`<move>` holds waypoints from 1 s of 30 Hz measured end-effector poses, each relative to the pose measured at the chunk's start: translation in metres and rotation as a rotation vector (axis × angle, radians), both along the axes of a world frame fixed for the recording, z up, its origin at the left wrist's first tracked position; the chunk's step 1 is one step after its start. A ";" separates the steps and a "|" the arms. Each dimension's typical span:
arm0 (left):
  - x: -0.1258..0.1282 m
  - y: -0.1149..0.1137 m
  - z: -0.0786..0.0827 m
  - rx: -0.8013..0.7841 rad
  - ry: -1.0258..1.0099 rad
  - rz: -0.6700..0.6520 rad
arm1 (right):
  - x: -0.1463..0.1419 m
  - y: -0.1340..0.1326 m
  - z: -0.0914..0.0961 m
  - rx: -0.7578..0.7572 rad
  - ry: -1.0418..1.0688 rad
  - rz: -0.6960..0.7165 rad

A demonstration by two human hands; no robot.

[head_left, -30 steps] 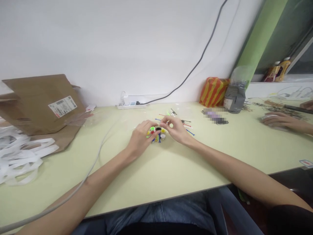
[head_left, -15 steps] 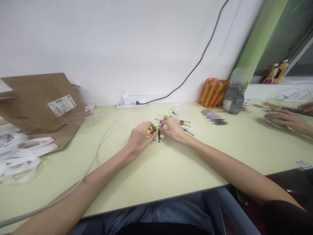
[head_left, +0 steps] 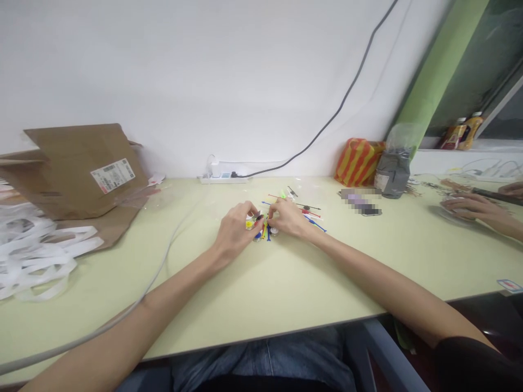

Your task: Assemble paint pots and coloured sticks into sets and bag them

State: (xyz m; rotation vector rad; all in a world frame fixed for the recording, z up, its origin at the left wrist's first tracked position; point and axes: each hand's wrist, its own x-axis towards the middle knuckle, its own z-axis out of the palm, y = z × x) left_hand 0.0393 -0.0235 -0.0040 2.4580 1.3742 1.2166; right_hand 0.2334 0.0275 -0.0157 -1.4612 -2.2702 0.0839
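- The left hand (head_left: 236,231) curls inward, thumb and fingertips closed about a small dark piece (head_left: 259,219), low over the middle of the tabletop (head_left: 229,305).
- The right hand (head_left: 289,219) is just beside it on the right, thumb and fingers drawn together; whether anything is pinched there is too small to tell.
- Under and between the hands lie small coloured parts, among them a yellow piece (head_left: 249,224) at the left fingertips, a blue stick (head_left: 268,233) pointing to the near side and a whitish round piece (head_left: 274,232).
- Right of the right hand lie more thin parts: a black rod (head_left: 314,207), a red rod (head_left: 314,213) and, nearer, a blue rod (head_left: 316,224).
- A grey cable (head_left: 141,298) crosses the left forearm.
- Far left stands an opened cardboard box (head_left: 81,179), with white straps (head_left: 36,253) on its near side.
- Far right, a striped bag (head_left: 354,163) stands beside a grey pouch (head_left: 393,173).
- At the right edge, another person's hand (head_left: 469,206) rests on a pale, blurred object.
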 end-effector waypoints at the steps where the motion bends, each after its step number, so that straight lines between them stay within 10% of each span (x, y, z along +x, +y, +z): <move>1: 0.000 0.000 0.000 -0.002 0.000 0.002 | 0.000 0.001 0.000 -0.004 -0.010 -0.008; 18: 0.001 0.000 0.001 -0.083 -0.117 -0.048 | -0.006 0.006 -0.014 -0.003 0.129 0.013; 27: 0.001 0.001 0.004 -0.173 -0.320 -0.081 | -0.008 0.004 0.001 0.088 0.674 -0.046; 30: 0.001 0.003 0.004 -0.263 -0.417 -0.154 | -0.009 -0.003 0.009 -0.089 0.999 0.085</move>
